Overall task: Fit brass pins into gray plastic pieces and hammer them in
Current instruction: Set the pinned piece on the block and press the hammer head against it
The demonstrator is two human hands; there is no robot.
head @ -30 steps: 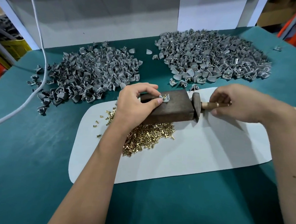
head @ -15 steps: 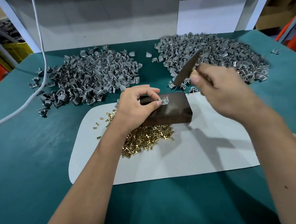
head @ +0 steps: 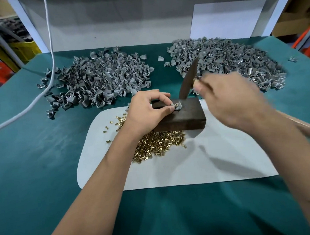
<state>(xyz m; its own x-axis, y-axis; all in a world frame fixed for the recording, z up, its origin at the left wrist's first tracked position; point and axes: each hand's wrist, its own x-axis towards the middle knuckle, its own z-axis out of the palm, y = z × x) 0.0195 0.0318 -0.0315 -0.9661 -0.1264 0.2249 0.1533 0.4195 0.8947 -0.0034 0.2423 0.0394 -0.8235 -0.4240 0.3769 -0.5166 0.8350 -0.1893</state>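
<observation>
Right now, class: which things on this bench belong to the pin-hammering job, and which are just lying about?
In the job: left hand, gray piece, block, hammer, right hand, brass pins, left pile, right pile.

Lying about: white cable, yellow crate.

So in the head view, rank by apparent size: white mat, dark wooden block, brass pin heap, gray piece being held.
1. white mat
2. dark wooden block, brass pin heap: similar, partly hidden, unranked
3. gray piece

Block (head: 183,115) on mat (head: 211,168) — pins (head: 158,144) before it.
</observation>
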